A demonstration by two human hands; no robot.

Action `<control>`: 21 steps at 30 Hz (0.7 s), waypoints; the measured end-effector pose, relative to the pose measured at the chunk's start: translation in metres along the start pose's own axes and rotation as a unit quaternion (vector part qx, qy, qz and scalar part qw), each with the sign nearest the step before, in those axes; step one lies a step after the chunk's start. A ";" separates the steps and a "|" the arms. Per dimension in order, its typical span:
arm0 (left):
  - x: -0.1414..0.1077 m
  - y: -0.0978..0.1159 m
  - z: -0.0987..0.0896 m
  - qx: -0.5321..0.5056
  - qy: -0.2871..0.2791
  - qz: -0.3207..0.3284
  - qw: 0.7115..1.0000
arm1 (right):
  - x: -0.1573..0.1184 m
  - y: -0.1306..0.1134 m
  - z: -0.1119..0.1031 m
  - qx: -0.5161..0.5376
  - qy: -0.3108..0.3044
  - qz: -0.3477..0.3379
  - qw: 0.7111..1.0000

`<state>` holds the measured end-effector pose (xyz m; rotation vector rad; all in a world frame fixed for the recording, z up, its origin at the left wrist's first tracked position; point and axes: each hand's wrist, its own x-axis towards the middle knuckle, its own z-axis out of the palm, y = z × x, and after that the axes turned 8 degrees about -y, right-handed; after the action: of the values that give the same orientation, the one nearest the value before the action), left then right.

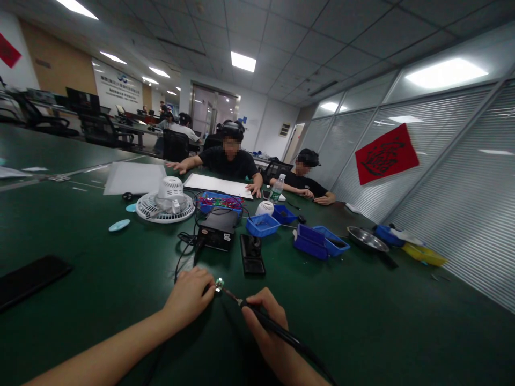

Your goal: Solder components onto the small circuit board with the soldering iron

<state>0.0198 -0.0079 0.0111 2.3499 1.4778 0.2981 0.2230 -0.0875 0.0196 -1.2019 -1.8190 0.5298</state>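
My left hand (193, 294) pinches a small green circuit board (219, 284) by its left side, low over the green table (140, 300). In my right hand (267, 321) is a soldering iron (257, 313), gripped like a pen, with its black cord running down over the wrist. The iron's tip points up and left at the board; whether it touches cannot be made out. Just beyond the hands stand a black soldering station box (217, 230) with cables and a black iron holder (252, 254).
A white fan housing (166, 206) lies back left, near a blue tray of red wires (221, 201). Several blue bins (311, 241), a water bottle (277, 188) and a metal bowl (367, 238) stand to the right. A black phone-like slab (34, 279) lies left. Two people sit opposite.
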 end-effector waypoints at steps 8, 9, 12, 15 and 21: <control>0.001 0.002 -0.002 0.011 -0.014 0.002 1.000 | 0.002 -0.006 -0.002 -0.008 -0.009 0.012 1.000; 0.001 0.002 -0.002 0.013 -0.015 0.003 1.000 | 0.002 -0.006 -0.003 -0.007 -0.011 0.016 1.000; 0.002 0.001 0.000 0.018 -0.011 0.005 1.000 | 0.002 -0.004 -0.001 -0.007 -0.006 0.013 1.000; 0.002 -0.001 0.001 0.019 -0.005 0.010 1.000 | 0.002 -0.001 0.000 -0.010 -0.001 0.007 1.000; 0.001 -0.003 0.002 0.019 -0.005 0.011 1.000 | 0.002 -0.001 0.000 -0.009 -0.014 0.007 1.000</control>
<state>0.0190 -0.0058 0.0079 2.3957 1.4651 0.2658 0.2219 -0.0862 0.0209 -1.2272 -1.8438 0.5418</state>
